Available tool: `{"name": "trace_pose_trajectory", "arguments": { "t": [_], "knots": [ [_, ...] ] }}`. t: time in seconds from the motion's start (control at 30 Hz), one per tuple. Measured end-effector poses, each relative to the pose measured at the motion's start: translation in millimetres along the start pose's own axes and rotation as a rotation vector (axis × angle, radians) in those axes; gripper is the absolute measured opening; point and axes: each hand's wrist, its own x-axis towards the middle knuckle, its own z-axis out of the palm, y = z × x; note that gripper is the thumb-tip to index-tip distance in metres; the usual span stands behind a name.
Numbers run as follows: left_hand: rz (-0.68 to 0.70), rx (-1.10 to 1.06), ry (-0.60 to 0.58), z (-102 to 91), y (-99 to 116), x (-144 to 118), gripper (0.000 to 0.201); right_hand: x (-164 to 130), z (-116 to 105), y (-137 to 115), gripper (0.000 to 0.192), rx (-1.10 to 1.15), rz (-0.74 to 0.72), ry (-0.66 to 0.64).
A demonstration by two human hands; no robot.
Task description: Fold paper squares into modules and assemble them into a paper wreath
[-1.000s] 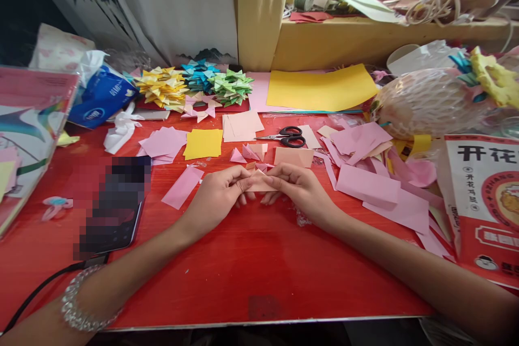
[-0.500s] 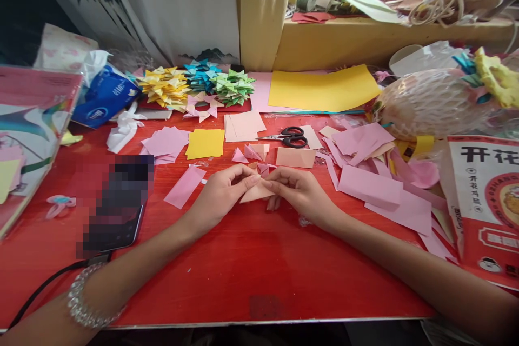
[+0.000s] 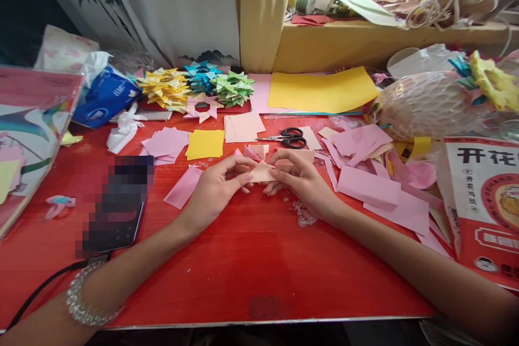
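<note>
Pinching a pale paper (image 3: 261, 173) between thumb and fingers at either end, the left hand (image 3: 222, 181) and right hand (image 3: 298, 179) hold it over the tabletop (image 3: 227, 273), well back from its near edge.

Behind the red counter (image 3: 223, 270), a whitish bamboo-print curtain (image 3: 174, 5) hangs beside a yellowish post (image 3: 261, 16); toward the far right corner, bright light falls on a ledge (image 3: 344, 43).

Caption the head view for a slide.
Left hand and right hand hold a small folded peach paper piece over a glossy red table, black-handled metal scissors lying beyond.
</note>
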Motion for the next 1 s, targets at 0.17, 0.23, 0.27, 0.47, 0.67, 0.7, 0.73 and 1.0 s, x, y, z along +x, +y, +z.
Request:
{"name": "trace_pose_trajectory", "arguments": {
  "t": [0.17,0.23,0.27,0.47,0.67,0.7,0.73,1.0],
  "knots": [
    [-0.004,-0.003,0.015,0.8,3.2,-2.0,0.016,1.1,-2.1,2.6,0.012,0.107,-0.008,0.045],
    [-0.023,-0.019,0.013,1.4,3.3,-2.3,0.017,1.2,-2.8,3.5,0.012,0.135,-0.008,0.071],
    [-0.033,-0.030,0.012,1.7,3.1,-2.2,0.019,1.3,-3.0,3.9,0.011,0.146,-0.007,0.079],
    [-0.053,-0.052,0.011,2.0,4.1,-1.1,0.023,1.5,-3.2,5.1,0.017,0.158,-0.006,0.076],
    [-0.015,-0.037,-0.013,1.3,5.0,-1.6,0.014,1.4,-3.9,7.3,0.010,0.117,-0.018,0.074],
    [-0.018,-0.034,-0.021,1.3,4.3,-1.5,0.014,1.3,-3.9,7.5,0.009,0.110,-0.020,0.072],
    [-0.022,-0.033,-0.027,1.3,3.6,-1.4,0.015,1.3,-3.9,7.6,0.008,0.104,-0.022,0.071],
    [-0.055,-0.016,-0.023,2.0,4.5,-0.9,0.013,0.8,-2.5,5.5,0.006,0.088,-0.023,0.072]
  ]
}}
